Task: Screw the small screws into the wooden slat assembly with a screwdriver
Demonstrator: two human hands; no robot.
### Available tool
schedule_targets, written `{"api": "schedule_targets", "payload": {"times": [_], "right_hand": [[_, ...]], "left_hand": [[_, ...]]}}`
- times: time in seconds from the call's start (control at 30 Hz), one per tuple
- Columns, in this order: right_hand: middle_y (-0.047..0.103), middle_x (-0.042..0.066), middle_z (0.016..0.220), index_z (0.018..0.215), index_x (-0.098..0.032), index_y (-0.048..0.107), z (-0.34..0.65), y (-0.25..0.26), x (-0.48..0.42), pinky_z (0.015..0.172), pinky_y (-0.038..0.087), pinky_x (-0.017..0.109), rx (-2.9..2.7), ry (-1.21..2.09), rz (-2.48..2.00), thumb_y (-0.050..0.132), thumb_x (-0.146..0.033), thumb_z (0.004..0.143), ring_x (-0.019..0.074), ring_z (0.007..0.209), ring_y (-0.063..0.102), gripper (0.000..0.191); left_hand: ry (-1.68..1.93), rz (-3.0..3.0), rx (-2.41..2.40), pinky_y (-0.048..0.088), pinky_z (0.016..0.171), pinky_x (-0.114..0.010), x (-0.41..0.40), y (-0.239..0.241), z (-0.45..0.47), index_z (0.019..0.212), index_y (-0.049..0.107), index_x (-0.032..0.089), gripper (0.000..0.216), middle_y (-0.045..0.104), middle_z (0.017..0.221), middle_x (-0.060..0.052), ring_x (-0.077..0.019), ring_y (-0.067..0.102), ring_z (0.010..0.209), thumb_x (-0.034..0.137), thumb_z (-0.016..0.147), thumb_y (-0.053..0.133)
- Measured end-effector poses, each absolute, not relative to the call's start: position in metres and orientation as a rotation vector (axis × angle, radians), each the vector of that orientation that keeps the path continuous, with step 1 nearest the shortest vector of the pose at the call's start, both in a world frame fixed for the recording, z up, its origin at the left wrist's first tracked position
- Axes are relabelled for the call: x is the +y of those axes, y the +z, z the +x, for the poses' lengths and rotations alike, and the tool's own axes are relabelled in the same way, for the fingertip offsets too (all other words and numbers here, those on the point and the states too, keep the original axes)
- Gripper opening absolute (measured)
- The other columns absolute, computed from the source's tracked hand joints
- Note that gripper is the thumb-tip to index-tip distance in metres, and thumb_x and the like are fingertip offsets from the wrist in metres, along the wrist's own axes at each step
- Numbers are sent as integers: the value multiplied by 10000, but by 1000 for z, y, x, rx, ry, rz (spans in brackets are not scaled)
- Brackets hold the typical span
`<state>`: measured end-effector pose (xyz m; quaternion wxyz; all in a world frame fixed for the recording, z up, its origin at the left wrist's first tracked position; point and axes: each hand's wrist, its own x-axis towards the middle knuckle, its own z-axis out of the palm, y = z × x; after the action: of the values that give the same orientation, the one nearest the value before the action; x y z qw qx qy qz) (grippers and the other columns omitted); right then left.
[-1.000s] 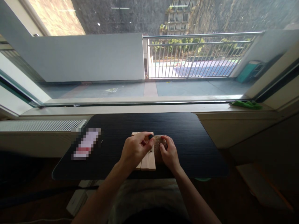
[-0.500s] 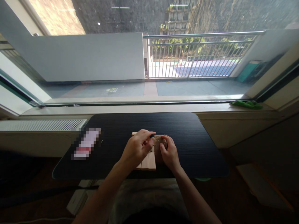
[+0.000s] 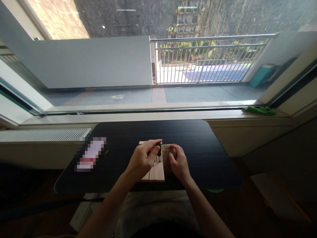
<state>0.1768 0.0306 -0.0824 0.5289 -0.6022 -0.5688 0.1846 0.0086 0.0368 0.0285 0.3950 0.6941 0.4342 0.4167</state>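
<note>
My left hand (image 3: 141, 158) pinches the black handle of a small screwdriver (image 3: 158, 149) between thumb and fingers. The screwdriver stands upright, its thin shaft reaching down to a small dark screw head on the pale wooden boards (image 3: 156, 173). These boards lie side by side, partly covered by the left hand. To their right is a brown speckled piece (image 3: 166, 152), perhaps rough board or stone. My right hand (image 3: 180, 163) curls its thumb and fingers round the right side of this piece. A dark bit shows between those fingers, too small to identify.
A black table (image 3: 198, 148) carries the work. A blurred pale and red item (image 3: 91, 153) lies at its left. A window sill (image 3: 173, 114) runs behind, with a green cloth (image 3: 259, 110) on the right. A radiator (image 3: 44, 135) stands at left.
My left hand has tilted and shifted slightly, so more of the screwdriver's handle and shaft shows. The right hand keeps its place on the brown piece. The whole view has moved slightly.
</note>
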Motion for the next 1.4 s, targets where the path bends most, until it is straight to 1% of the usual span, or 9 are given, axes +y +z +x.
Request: {"api": "schedule_targets", "payload": {"times": [0.1, 0.2, 0.27, 0.47, 0.63, 0.7, 1.0, 1.17, 1.4], "right_hand": [[662, 119, 1171, 1078, -224, 666, 176, -82, 30, 1025, 483, 459, -1359, 436, -1437, 507, -206, 823, 262, 1145, 607, 301], [662, 117, 1174, 1074, -227, 667, 176, -82, 30, 1028, 480, 466, -1359, 436, -1439, 512, -207, 820, 265, 1144, 605, 298], [664, 117, 1171, 1073, -223, 667, 176, -81, 30, 1034, 475, 473, -1361, 441, -1439, 513, -206, 821, 269, 1142, 607, 296], [660, 129, 1178, 1081, -212, 662, 177, -81, 30, 1038, 469, 485, -1370, 451, -1437, 508, -207, 830, 276, 1152, 602, 294], [664, 119, 1167, 1075, -219, 666, 178, -83, 30, 1043, 465, 485, -1367, 443, -1432, 518, -205, 826, 274, 1146, 605, 290], [662, 118, 1172, 1079, -221, 664, 178, -83, 31, 1045, 464, 483, -1369, 444, -1430, 519, -202, 827, 272, 1152, 604, 291], [657, 130, 1178, 1081, -210, 659, 178, -83, 30, 1042, 468, 481, -1379, 441, -1436, 507, -211, 838, 281, 1158, 604, 287], [660, 130, 1176, 1078, -210, 660, 177, -82, 30, 1039, 468, 477, -1386, 435, -1442, 503, -209, 835, 279, 1157, 603, 289], [661, 132, 1180, 1083, -202, 669, 177, -82, 30, 1044, 462, 480, -1369, 450, -1444, 506, -216, 830, 287, 1161, 600, 301]], "left_hand": [[1027, 1676, 1057, 412, 418, -198, 36, 27, 10, 1221, 693, 160, 383, 667, 683, -7, -87, 498, 427, 369, 910, 609], [1013, 1608, 1025, 431, 412, -192, 36, 27, 11, 1161, 695, 165, 357, 725, 872, -55, -65, 503, 430, 394, 895, 629], [998, 1578, 1009, 434, 412, -189, 36, 28, 11, 1110, 698, 164, 328, 732, 927, -73, -56, 505, 431, 399, 890, 636], [980, 1499, 957, 419, 398, -190, 37, 31, 10, 1067, 710, 147, 346, 723, 863, -67, -52, 484, 420, 423, 863, 669], [940, 1460, 908, 406, 394, -191, 40, 28, 9, 1055, 713, 146, 399, 641, 637, -7, -71, 486, 400, 490, 856, 679], [923, 1440, 892, 407, 390, -195, 41, 26, 8, 1055, 706, 148, 425, 616, 605, 6, -76, 487, 394, 518, 847, 686], [895, 1311, 752, 436, 425, -220, 47, 29, 11, 972, 672, 157, 434, 656, 815, -29, -70, 531, 429, 550, 799, 733], [919, 1258, 756, 455, 470, -237, 47, 30, 13, 983, 673, 150, 373, 652, 815, -29, -78, 541, 466, 488, 829, 708], [989, 1370, 868, 412, 424, -202, 44, 30, 17, 982, 642, 136, 394, 643, 807, -11, -54, 514, 437, 500, 840, 687]]}}
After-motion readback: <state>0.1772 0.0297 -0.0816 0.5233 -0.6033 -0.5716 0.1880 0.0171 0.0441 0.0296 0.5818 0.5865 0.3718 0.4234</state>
